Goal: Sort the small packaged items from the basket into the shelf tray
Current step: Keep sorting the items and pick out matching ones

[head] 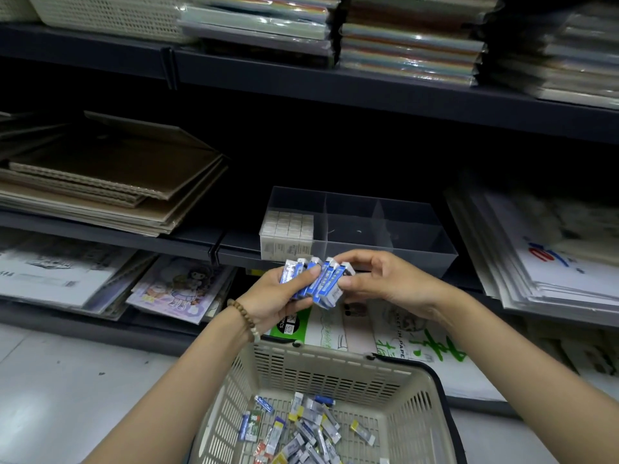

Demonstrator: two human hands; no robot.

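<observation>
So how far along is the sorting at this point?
Done: the left compartment of the clear tray holds a block of white packs; its other compartments look bare. In hand: the left hand and right hand grip a fan of blue packets. Left: many loose packets lie in the basket.

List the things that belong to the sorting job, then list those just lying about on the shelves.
Job: left hand, right hand, blue packets held between them, basket, loose packets inside it, clear divided tray.

Lying about: cardboard sheets, wrapped paper stacks, cartoon-cover book.
</observation>
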